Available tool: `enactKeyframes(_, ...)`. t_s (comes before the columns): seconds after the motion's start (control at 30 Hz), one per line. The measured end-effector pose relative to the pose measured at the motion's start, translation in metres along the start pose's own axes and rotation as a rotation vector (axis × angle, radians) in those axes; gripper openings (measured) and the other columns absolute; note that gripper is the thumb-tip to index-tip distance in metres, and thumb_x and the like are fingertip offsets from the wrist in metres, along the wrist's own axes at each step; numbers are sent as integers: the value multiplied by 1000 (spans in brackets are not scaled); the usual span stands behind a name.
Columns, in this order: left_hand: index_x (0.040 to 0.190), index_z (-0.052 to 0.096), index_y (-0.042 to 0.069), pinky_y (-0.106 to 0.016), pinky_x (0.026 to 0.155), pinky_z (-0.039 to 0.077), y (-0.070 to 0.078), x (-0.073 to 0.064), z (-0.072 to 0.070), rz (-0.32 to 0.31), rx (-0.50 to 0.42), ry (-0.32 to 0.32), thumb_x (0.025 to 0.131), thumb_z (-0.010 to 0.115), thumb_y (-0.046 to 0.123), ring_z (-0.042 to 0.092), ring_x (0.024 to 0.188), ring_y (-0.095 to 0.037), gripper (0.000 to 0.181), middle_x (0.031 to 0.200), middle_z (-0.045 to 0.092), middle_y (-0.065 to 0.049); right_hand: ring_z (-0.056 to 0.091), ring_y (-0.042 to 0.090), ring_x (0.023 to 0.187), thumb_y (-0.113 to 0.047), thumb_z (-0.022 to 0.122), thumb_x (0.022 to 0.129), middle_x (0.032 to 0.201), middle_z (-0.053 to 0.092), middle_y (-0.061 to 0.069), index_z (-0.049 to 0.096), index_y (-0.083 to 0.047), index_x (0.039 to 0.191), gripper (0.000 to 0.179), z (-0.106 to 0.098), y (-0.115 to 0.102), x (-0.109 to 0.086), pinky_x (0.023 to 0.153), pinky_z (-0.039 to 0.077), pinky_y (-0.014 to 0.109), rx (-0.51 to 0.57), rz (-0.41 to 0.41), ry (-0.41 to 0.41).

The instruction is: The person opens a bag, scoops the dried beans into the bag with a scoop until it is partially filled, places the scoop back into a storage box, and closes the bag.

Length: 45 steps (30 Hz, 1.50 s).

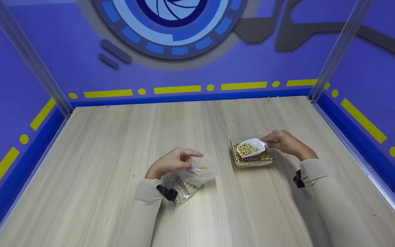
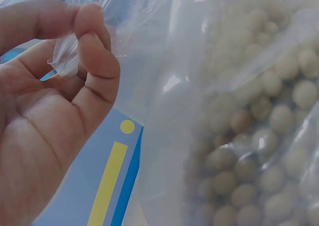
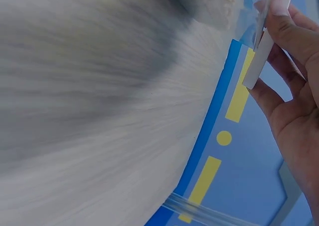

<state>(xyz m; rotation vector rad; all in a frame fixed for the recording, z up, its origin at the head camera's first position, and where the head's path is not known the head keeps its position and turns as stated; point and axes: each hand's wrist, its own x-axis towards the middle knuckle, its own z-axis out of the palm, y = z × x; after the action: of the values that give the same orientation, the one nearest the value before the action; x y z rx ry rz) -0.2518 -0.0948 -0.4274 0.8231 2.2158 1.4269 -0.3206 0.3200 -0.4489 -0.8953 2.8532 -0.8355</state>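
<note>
My left hand [image 1: 174, 162] pinches the rim of a clear plastic bag [image 2: 164, 101] between thumb and fingertips. Pale round beans [image 2: 244, 171] fill the bag's lower part, and its mouth opens toward the right. In the head view my right hand [image 1: 286, 143] grips the handle of a white scoop [image 1: 260, 145] between thumb and fingers. Beans [image 1: 247, 149] lie heaped in the scoop, which is over a clear rectangular container [image 1: 274, 158] holding more of them. The right wrist view shows the scoop's flat handle [image 3: 259, 61] in the fingers.
A light wooden table [image 1: 115, 137] carries everything. Blue-purple panels [image 1: 197, 77] with yellow markings stand along its back and both sides, joined by metal corner posts [image 1: 334, 51]. The bag lies left of the container, with a strip of tabletop between them.
</note>
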Motion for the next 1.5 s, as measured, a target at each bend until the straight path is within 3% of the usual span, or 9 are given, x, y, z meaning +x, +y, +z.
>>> enactKeyframes(0.27,127,61,-1,-19,59,38,0,0,0,7,4,-2,83,53,-9,38,62,-7,46,124,62,-20,62,29,97,-4,67,86,110,71,16,69,-3,118,32,2,5,-3,81,50,34,101,79,37)
enactKeyframes(0.47,127,61,-2,-18,60,40,-1,0,0,12,-2,-2,83,53,-10,39,62,-7,46,122,62,-21,61,24,96,-6,66,88,110,70,19,68,0,117,31,3,9,-5,79,48,21,177,112,49)
enactKeyframes(0.6,128,60,-3,-18,60,40,-1,0,1,9,-16,-2,83,53,-10,38,62,-7,46,111,61,-28,60,19,96,-7,66,88,110,69,20,68,0,118,31,2,10,-5,78,48,17,202,128,50)
enactKeyframes(0.73,129,58,-5,-22,64,44,-4,1,1,1,-40,-10,84,53,-10,43,63,-7,46,105,56,-35,63,25,98,-5,66,88,111,69,21,67,0,119,32,2,8,-4,77,49,15,216,128,40)
enactKeyframes(0.87,130,58,-3,-29,69,49,-15,5,0,-10,-53,-17,84,52,-11,49,66,-10,47,111,57,-32,64,29,100,-5,66,88,112,68,21,67,1,119,32,1,6,-3,77,48,13,205,118,34)
enactKeyframes(1.03,131,57,-1,-25,65,47,-32,12,0,1,-54,-16,85,53,-10,48,66,-9,48,114,57,-30,65,32,99,-4,65,88,110,69,20,68,1,118,31,1,5,-1,76,48,13,196,87,33)
enactKeyframes(1.27,131,57,-2,-19,64,46,-33,12,-1,17,-50,-15,83,57,-7,45,67,-8,49,132,56,-22,62,27,95,-6,66,88,107,70,19,69,-1,116,29,-2,-1,1,76,49,16,166,80,45)
enactKeyframes(1.5,131,58,-1,-19,66,47,-32,11,-2,23,-57,-22,82,56,-6,45,68,-9,49,131,56,-25,61,26,97,-8,67,87,110,70,16,69,-4,117,30,-3,-11,6,78,48,19,148,97,32)
